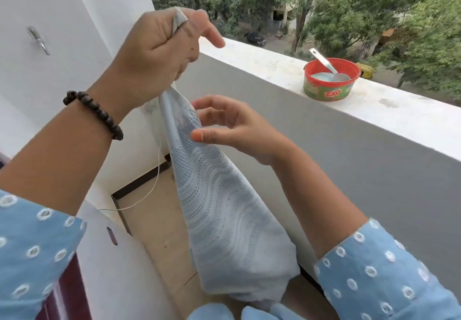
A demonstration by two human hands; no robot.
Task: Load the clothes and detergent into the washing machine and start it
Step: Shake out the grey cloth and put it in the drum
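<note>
The left hand [159,45] held a clamped grip on the top of a pale blue patterned cloth [219,215], which hung down over the balcony floor. The right hand [232,125] was apart, fingers loose, fingertips touching the cloth. A red-rimmed Exo tub [329,87] with a spoon [326,65] stood on the parapet ledge [262,62], well apart.

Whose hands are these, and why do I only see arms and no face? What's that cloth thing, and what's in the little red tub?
The camera sits on a person's head and looks down, so you see only their arms. The left hand, with a bead bracelet, grips the top of a pale blue patterned cloth and lets it hang. The right hand is open, its fingers just touching the cloth. On the balcony ledge stands a red-rimmed tub with a spoon in it. No washing machine is clearly visible.
</note>
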